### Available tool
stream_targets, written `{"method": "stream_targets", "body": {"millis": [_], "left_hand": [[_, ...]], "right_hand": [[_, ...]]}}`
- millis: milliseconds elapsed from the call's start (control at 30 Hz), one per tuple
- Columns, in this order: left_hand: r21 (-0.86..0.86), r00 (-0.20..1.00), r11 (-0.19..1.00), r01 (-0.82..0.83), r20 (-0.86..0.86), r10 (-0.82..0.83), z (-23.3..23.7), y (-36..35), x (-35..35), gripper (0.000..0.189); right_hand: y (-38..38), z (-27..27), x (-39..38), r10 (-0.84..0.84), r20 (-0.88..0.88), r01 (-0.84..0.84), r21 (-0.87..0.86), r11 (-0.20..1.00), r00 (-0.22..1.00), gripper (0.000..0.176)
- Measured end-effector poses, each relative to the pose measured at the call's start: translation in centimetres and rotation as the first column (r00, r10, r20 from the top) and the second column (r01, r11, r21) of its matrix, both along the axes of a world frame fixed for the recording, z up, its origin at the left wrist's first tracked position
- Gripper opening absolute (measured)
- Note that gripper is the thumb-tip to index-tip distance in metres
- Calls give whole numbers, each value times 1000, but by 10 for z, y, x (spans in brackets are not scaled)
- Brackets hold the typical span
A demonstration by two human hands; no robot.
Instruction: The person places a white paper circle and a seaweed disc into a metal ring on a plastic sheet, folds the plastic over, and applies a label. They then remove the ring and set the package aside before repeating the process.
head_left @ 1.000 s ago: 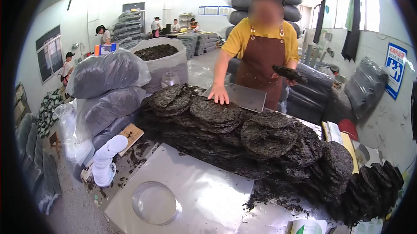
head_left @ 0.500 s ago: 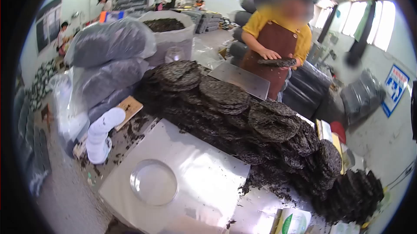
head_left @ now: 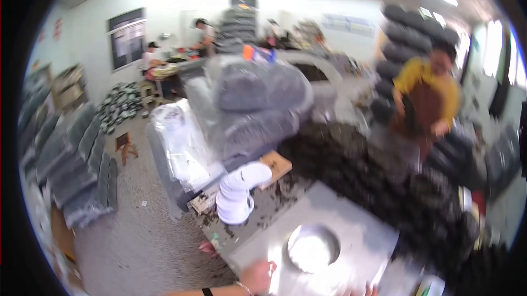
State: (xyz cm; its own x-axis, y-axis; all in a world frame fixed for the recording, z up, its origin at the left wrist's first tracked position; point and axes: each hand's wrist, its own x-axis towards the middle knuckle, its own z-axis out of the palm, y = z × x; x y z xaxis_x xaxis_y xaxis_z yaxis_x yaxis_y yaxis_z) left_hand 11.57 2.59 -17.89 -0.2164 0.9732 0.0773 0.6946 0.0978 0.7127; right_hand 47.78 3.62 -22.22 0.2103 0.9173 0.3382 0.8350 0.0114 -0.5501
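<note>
My left hand (head_left: 258,277), with a dark band at the wrist, is at the near edge of a shiny metal sheet (head_left: 351,219). Motion blur smears its fingers, so I cannot make out whether it holds anything. Only the fingertips of my right hand (head_left: 370,290) show at the bottom edge, apart and with nothing visible in them; the palm is out of frame. Between and beyond both hands, a round metal ring (head_left: 291,244) lies on the sheet, touched by neither. Behind it runs a long heap of dark, flaky round cakes (head_left: 379,186), like dried seaweed.
A leaning stack of white discs (head_left: 233,200) stands left of the sheet, beside a wooden board (head_left: 281,165). Large plastic-wrapped bundles (head_left: 258,90) rise behind. Across the heap stands a person in a brown apron (head_left: 425,101). A small wooden stool (head_left: 126,146) is on the floor.
The view has swung left, so the sheet and ring appear farther right. Both my hands have come into view at the bottom. The co-worker's hands are now lower and farther apart.
</note>
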Motion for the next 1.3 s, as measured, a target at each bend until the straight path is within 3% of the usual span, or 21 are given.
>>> {"method": "stream_targets", "body": {"millis": [33, 67, 100, 200, 333, 400, 433, 533, 600, 667, 733, 800, 867, 933, 1033, 1067, 1133, 1167, 1200, 1267, 1300], "left_hand": [[166, 992, 978, -123, 40, 118, -17, -7, -31, 28], [205, 989, 967, -151, 21, 150, -33, -5, -58, 42], [175, 983, 974, -142, -89, 159, -44, -4, -76, 44], [65, 951, 996, 54, -307, -32, -77, -2, -91, 50], [148, 900, 988, -40, -424, 100, -100, 33, -97, 54], [-67, 958, 993, -93, -276, 71, -94, 44, -104, 56], [-46, 958, 992, -114, -271, 98, -90, 48, -106, 56], [-67, 922, 996, -65, -386, 34, -77, 50, -105, 56], [-323, 917, 944, -68, -393, -69, -67, 53, -105, 59], [-285, 923, 955, -77, -383, -40, -85, 50, -111, 54], [-78, 982, 995, 64, -175, -77, -93, 47, -118, 46], [-125, 997, 991, 43, -66, -51, -75, 39, -113, 37], [264, 995, 963, 56, -95, -32, -77, 31, -111, 31], [246, 994, 968, 46, -109, -20, -81, 25, -111, 30], [214, 992, 976, 42, -127, -14, -84, 20, -109, 30], [185, 990, 981, 59, -133, -35, -79, 20, -109, 28], [165, 989, 984, 71, -138, -48, -67, 26, -112, 26], [42, 982, 999, 12, 186, -19, -62, 29, -114, 24], [-97, 873, 995, -4, 484, 51, -60, 28, -117, 22], [-99, 828, 995, -30, 554, 80, -95, 26, -126, 20], [-91, 749, 992, -89, 650, 127, -102, 26, -127, 22]], "right_hand": [[10, 8, -28, -10, 10, 8, 205, 979, 1000, 45], [3, -8, -31, 62, -101, -55, 70, 996, 993, 75], [6, 25, -66, 68, -156, -49, 125, 991, 985, 52], [13, 38, -97, 37, 35, -41, 132, 990, 999, 66], [-19, 2, -53, -424, 187, 436, -23, 900, 886, 79], [-45, -29, -15, -628, 163, 648, -211, 732, 761, 71], [-48, -18, -11, -607, 240, 649, -372, 663, 758, 63], [-48, -41, 0, -507, 114, 514, -331, 791, 854, 55], [-43, -53, 1, -584, 153, 604, -213, 768, 797, 53], [-37, -46, -2, -583, 193, 613, -219, 759, 790, 53], [-30, -24, -5, -639, 43, 606, -371, 704, 768, 54], [-34, -48, 16, -598, -86, 521, -405, 751, 797, 53], [-35, -59, 14, -505, 104, 515, -212, 830, 857, 46], [-37, -57, 8, -510, 216, 543, -136, 829, 833, 43], [-29, -18, -5, -492, -92, 429, -369, 825, 866, 45], [-29, -20, -2, -487, -84, 428, -367, 826, 869, 45], [-26, -29, 1, -328, -347, 272, -200, 941, 879, 43], [-26, -30, 2, -324, -344, 269, -198, 942, 881, 43], [-27, -31, 3, -319, -536, 234, -222, 946, 782, 44], [-32, -35, 2, -293, -834, 157, -247, 956, 469, 49], [-39, -75, 14, -433, -844, 273, -355, 894, 318, 49]]}}
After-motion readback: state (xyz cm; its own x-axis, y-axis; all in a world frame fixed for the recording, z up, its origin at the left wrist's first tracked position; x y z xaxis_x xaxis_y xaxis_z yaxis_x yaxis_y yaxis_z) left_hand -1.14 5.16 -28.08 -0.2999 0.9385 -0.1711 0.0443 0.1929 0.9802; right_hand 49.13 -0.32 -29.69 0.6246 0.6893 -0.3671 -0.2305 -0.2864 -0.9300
